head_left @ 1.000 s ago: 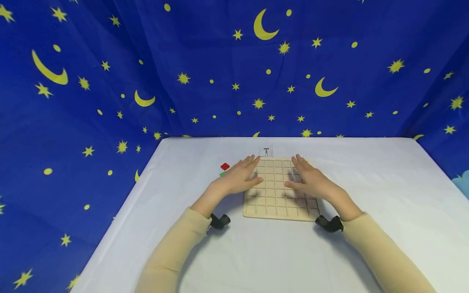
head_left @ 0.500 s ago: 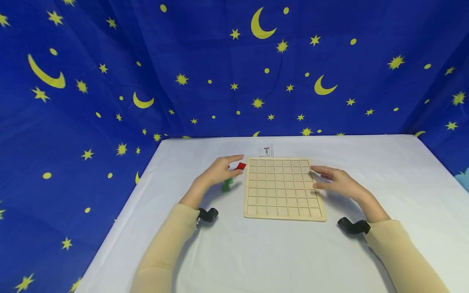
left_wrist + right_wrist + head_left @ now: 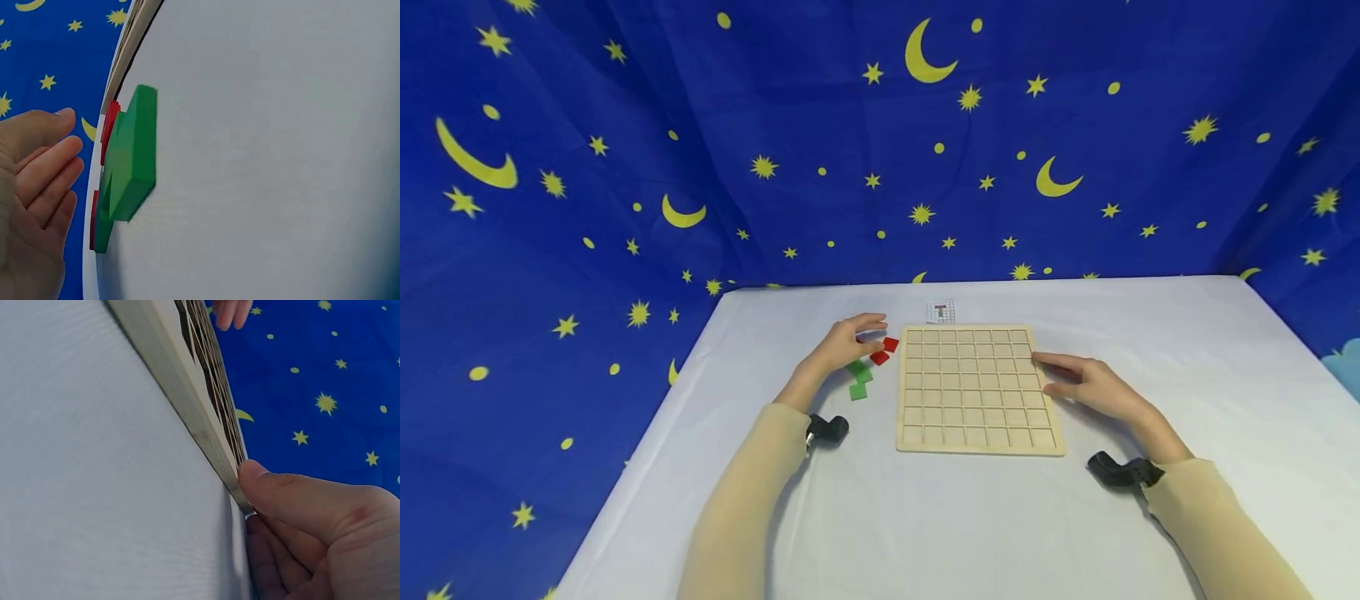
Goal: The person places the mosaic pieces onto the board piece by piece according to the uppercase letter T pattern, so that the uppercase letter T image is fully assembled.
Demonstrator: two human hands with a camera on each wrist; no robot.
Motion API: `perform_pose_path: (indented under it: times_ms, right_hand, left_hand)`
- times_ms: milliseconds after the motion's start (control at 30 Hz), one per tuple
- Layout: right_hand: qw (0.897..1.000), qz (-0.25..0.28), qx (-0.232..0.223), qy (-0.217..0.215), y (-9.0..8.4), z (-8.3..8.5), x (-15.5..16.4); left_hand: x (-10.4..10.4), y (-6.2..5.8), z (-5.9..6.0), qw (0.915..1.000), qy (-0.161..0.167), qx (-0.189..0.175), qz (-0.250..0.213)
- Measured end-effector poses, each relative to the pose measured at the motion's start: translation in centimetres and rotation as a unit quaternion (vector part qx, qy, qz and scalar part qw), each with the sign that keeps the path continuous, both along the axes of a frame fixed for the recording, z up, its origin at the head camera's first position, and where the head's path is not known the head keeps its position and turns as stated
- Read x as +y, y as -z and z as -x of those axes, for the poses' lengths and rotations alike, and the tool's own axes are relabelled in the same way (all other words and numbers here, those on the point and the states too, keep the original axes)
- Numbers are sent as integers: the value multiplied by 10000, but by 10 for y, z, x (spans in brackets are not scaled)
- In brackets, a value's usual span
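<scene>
Blue cloth (image 3: 820,125) printed with yellow moons and stars hangs behind and around a white table (image 3: 925,517), which fills the lower half of the head view. On the table lies a flat wooden grid board (image 3: 976,388), square, with rows of shallow empty cells, set roughly midway between the two forearms in beige sleeves. Beyond its far edge, just clear of it, sits a small card (image 3: 941,312) bearing a red and green figure.

At the board's right edge rests the right hand (image 3: 1093,387), fingers nearly straight and pointing toward the board; the right wrist view shows the thumb (image 3: 294,494) pressed against the board's side rim (image 3: 187,400), the other fingers lying on the table below it, so the hand touches the board without closing round it.

Left of the board the left hand (image 3: 842,346) hovers with relaxed, slightly bent fingers and holds nothing. Just beside its fingertips, between hand and board, lie two red tiles (image 3: 884,350); nearer the person, by the wrist side of that hand, lie green tiles (image 3: 859,379). In the left wrist view the green tiles (image 3: 128,159) lie flat on the table, apart from the open fingers (image 3: 47,169).
</scene>
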State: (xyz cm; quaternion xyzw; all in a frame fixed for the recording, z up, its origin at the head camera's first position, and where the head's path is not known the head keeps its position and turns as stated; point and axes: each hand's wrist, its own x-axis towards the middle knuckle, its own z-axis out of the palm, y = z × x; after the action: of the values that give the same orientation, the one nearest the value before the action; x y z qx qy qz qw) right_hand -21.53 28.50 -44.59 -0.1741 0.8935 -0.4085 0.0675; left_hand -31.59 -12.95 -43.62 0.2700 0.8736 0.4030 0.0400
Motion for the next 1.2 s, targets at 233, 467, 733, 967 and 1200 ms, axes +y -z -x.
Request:
perform_pose_path:
  times_ms: [233, 467, 733, 967, 1200]
  right_hand:
    - [9998, 209, -76, -1, 2, 1, 3]
    - [9996, 278, -69, 2, 2, 0, 4]
    - [9993, 347, -148, 51, 3, -1, 5]
    - [9993, 345, -122, 36, 5, 0, 4]
    - [9995, 302, -101, 64, 5, 0, 4]
  left_hand:
    - [0, 11, 7, 9999, -60, 89, 43]
    - [3, 14, 7, 9999, -126, 14, 62]
    - [8, 16, 9, 9996, -224, 34, 192]
    - [13, 18, 11, 9989, -439, 118, 134]
    - [15, 20, 13, 9974, -607, 375, 139]
